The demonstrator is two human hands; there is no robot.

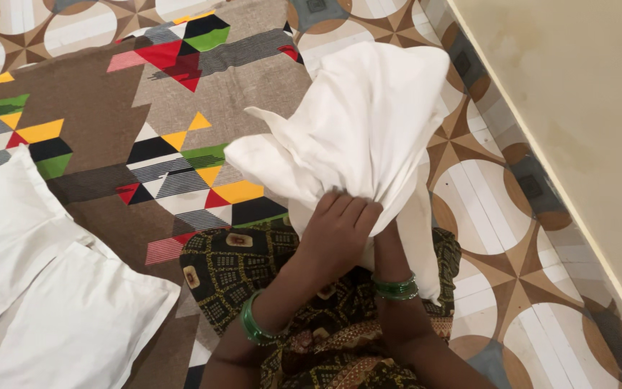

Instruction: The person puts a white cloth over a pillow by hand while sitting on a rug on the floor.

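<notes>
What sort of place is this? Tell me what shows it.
Probably a room in a home, at floor level: a patterned rug over tiled floor, white pillows beside it, a plain wall. Both hands grip a white cloth.

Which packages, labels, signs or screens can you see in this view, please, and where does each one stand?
None are in view: only the white cloth gripped by the left hand, white pillows at lower left, a patterned mat and a plain wall.

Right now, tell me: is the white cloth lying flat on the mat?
No, the white cloth is bunched up, gathered in the left hand.
</notes>
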